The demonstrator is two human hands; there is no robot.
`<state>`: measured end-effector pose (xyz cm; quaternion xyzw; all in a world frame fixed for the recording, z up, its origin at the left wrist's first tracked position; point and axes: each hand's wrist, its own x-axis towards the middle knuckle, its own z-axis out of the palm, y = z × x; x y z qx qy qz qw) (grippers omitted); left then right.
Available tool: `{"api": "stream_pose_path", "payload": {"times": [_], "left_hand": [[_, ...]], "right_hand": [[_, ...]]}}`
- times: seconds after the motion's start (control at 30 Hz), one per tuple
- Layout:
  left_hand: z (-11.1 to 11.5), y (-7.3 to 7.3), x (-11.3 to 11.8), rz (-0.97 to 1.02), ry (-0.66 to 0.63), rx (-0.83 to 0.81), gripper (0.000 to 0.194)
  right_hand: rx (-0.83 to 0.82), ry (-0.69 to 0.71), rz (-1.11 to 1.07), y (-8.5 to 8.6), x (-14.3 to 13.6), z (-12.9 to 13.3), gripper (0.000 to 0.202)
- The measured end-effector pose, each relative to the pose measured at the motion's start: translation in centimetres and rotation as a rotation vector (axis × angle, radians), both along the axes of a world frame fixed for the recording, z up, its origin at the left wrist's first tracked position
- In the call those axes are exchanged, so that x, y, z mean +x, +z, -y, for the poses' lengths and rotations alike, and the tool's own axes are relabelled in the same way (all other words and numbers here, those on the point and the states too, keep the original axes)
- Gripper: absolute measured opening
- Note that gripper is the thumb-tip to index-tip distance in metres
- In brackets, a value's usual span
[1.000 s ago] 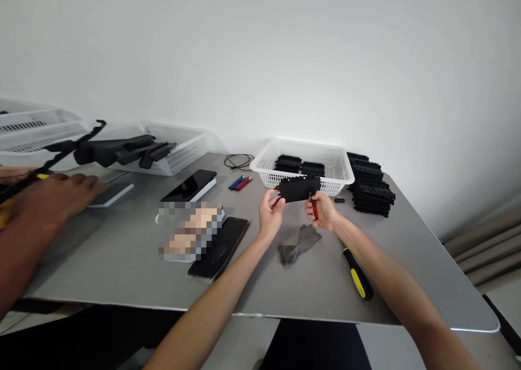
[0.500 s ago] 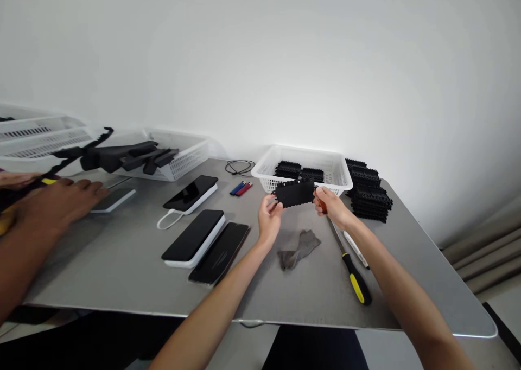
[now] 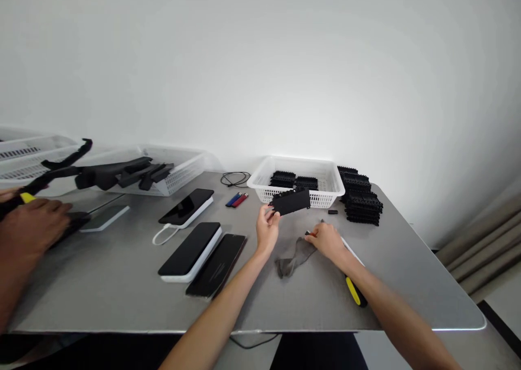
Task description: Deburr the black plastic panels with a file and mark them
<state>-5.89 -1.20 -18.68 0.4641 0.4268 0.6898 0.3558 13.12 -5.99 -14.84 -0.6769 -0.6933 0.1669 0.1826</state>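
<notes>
A flat black plastic plate with a toothed edge (image 3: pixel 291 202) is raised, tilted, in front of the white basket. My left hand (image 3: pixel 267 230) pinches it by its left end. Lower down, my right hand (image 3: pixel 328 241) is closed over what looks like an orange lighter (image 3: pixel 313 233), mostly covered by the fingers. Those fingers are at the upper right of a crumpled grey cloth (image 3: pixel 296 257); whether they also grip it I cannot tell. Under my right forearm lie a white pen (image 3: pixel 352 250) and a tool with a black and yellow handle (image 3: pixel 355 291).
Similar black plates lie in the basket (image 3: pixel 256 181) and in a stack (image 3: pixel 363 202) beside it. Phones, white power banks (image 3: pixel 191 275), two lighters (image 3: pixel 236 199) and a cable lie left. A co-worker's hands (image 3: pixel 36 226) work at far left, near baskets of black parts.
My right hand has left the plate's right end and dropped to the cloth, keeping the orange thing. My left hand still holds the plate, now tilted up to the right. The co-worker's hand moved left.
</notes>
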Motion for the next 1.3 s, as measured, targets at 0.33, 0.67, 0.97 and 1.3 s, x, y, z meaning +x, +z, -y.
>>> {"api": "stream_pose_path", "payload": {"times": [0.33,0.67,0.97,1.3], "left_hand": [[0.8,0.6,0.3,-0.092,-0.015,0.024,0.046],[2.3,1.6,1.1,-0.344,-0.187,0.296,0.017],[2.1,2.6,1.0,-0.025,-0.268,-0.015,0.051],[1.8,2.0,1.5,0.049,-0.389,-0.201,0.052]], "right_hand": [[0.079,-0.034,-0.263,-0.1,1.5,-0.9,0.022],[-0.328,0.068,-1.505,1.4,3.6,-1.9,0.023],[-0.119,0.067,-1.514,0.3,3.8,-2.2,0.019],[-0.018,0.071,-1.149,1.3,3.8,-1.9,0.025]]}}
